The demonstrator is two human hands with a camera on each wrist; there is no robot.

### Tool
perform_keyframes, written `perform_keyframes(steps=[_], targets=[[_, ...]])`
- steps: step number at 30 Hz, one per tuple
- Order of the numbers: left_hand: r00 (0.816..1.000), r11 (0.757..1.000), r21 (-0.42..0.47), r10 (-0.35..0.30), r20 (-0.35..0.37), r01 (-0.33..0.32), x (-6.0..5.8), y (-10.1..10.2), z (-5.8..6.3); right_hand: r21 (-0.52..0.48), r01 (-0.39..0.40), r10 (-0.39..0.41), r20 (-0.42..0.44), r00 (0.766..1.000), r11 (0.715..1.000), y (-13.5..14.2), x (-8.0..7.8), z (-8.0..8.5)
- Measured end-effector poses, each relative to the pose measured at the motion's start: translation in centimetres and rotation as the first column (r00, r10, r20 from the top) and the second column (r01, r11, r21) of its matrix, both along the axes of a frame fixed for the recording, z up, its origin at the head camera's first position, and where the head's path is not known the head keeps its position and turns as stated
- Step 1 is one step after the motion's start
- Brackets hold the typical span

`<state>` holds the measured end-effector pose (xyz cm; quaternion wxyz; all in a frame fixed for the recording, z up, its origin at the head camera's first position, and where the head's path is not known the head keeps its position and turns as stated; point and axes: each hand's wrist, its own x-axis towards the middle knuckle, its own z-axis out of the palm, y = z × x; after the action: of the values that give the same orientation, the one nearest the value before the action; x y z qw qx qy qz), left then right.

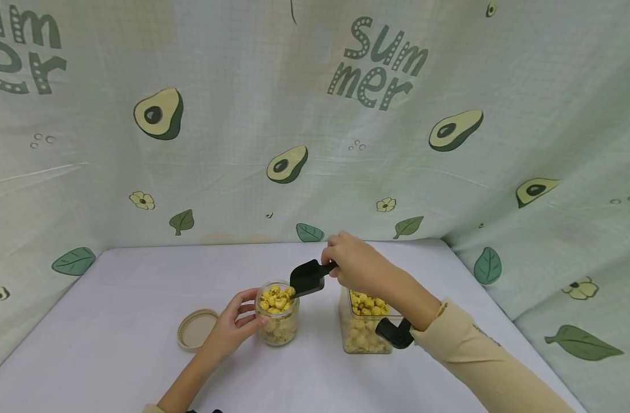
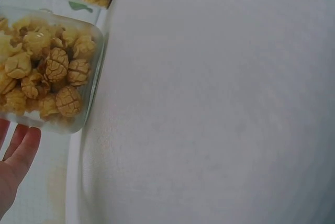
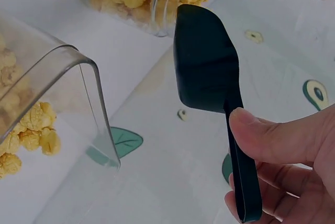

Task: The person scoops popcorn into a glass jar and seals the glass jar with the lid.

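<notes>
My left hand (image 1: 236,318) holds a round glass jar (image 1: 277,332) of yellow popcorn at its left side, thumb in front and fingers behind. In the left wrist view, extended fingers (image 2: 25,150) touch the jar's wall (image 2: 78,124). Pinched by its handle in my right hand (image 1: 355,261) is a black scoop (image 1: 307,277). Its blade tilts down toward the jar, the tip at the rim beside the top popcorn. In the right wrist view, the scoop (image 3: 207,64) shows its underside, so its contents are hidden; my right thumb (image 3: 261,132) presses on the handle.
A clear square container (image 1: 348,338) with popcorn stands right of the jar, partly under my right forearm. A round beige lid (image 1: 198,330) lies left, near my left wrist. A black device (image 1: 395,332) is at my right cuff. Behind the white table (image 1: 139,287) hangs an avocado-print cloth (image 1: 216,115).
</notes>
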<state>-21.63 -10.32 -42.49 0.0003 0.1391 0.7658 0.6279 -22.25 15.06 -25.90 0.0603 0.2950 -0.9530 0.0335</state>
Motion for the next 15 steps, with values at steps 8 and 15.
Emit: perform_keyframes(steps=[8,15], targets=[[1.000,1.000,0.006,-0.005,0.002,0.005,0.01,-0.01,0.00,0.004,-0.003,0.003,-0.025,1.000,1.000,0.05,0.14,0.75],[1.000,1.000,0.011,-0.012,-0.013,0.012,-0.01,-0.07,-0.12,-0.075,-0.026,0.029,0.051,0.998,0.997,-0.67,0.44,0.37]])
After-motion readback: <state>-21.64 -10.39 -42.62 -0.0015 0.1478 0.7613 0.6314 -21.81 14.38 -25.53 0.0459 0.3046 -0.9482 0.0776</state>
